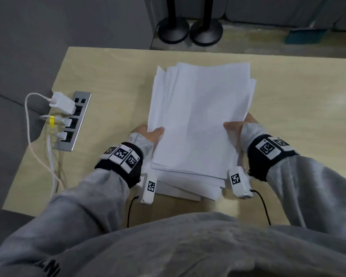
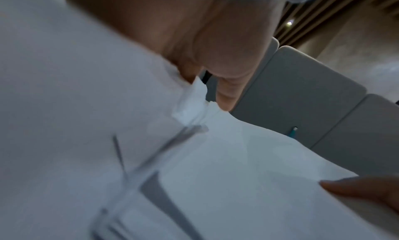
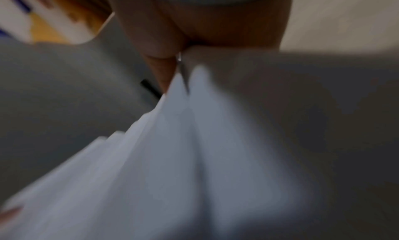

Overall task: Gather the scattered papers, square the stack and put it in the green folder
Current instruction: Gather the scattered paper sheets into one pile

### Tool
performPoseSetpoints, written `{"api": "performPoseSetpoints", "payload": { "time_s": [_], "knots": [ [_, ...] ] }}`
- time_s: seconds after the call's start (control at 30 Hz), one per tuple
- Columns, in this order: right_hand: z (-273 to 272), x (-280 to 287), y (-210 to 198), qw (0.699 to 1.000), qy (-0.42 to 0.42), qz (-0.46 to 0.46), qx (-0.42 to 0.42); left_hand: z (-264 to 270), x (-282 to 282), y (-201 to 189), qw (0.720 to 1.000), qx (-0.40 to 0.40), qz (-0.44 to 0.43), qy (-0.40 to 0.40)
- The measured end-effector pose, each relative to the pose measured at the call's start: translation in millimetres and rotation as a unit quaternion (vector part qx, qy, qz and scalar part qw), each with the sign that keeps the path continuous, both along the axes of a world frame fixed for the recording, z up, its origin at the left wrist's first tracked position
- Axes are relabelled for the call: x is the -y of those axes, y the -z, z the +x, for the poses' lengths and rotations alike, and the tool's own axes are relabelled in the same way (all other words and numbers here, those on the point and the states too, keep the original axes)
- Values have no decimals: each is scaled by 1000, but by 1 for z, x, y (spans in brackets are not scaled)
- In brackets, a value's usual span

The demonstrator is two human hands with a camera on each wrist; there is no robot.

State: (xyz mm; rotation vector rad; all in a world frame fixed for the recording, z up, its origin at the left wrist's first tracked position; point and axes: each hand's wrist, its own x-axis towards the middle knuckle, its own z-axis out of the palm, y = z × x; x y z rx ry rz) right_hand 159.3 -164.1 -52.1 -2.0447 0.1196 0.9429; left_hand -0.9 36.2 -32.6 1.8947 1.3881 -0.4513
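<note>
Both hands, the left hand [image 1: 151,134] and the right hand [image 1: 235,128], pinch the sides of the uneven paper stack [image 1: 198,120] above the counter [image 1: 108,76].

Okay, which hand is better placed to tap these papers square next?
Neither alone, probably: left hand and right hand grip opposite sides of the paper stack, whose edges are fanned unevenly. The green folder isn't visible.

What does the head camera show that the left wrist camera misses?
Only the head view shows the light wooden table, the silver socket strip with its white charger, the two black round stand bases and the right hand. Only the left wrist view shows grey padded panels and a ceiling light. Both show the uneven stack of white papers in the left hand.
</note>
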Motion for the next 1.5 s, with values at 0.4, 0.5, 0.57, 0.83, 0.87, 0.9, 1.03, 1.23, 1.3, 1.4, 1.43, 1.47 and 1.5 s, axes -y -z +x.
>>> {"api": "performPoseSetpoints", "payload": {
  "time_s": [0.4, 0.5, 0.57, 0.83, 0.87, 0.9, 1.03, 1.23, 1.3, 1.4, 1.43, 1.47, 1.5],
  "knots": [
    [-22, -32, -16, 958, -122, -236, 110, 12, 8, -2, 1000, 0, 13, -22],
    [-21, -25, -27, 927, -211, -299, 78, 13, 2, -2, 1000, 16, 4, -22],
    [-22, -20, -39, 903, -268, -319, 105, 12, -4, -1, 1000, 11, -1, -24],
    [-21, -9, -39, 903, -342, -237, 105, 8, -4, -5, 995, -44, -20, -85],
    [-20, -10, -33, 903, -350, -235, 89, 8, 3, -21, 996, -38, -7, -84],
    [-21, -10, -32, 896, -369, -240, 66, 7, 9, -36, 997, -33, -3, -75],
    [-25, -7, -20, 952, -251, -168, -43, -1, -3, -24, 996, -25, -7, -84],
    [-27, 4, -14, 993, -92, -1, -68, -2, -16, 9, 998, -8, -29, -60],
    [-27, 6, -18, 994, -85, 26, -61, -6, -15, 11, 996, 16, -47, -75],
    [-31, 12, -34, 994, -71, 83, 14, -14, -14, 8, 992, 65, -52, -95],
    [-31, 14, -39, 991, -65, 113, 16, -18, -15, 5, 991, 81, -63, -80],
    [-32, 16, -46, 989, -63, 135, 20, -21, -16, 7, 992, 92, -55, -72],
    [-31, 18, -52, 985, -59, 163, 22, -26, -21, 9, 990, 118, -32, -64]
  ]
}}
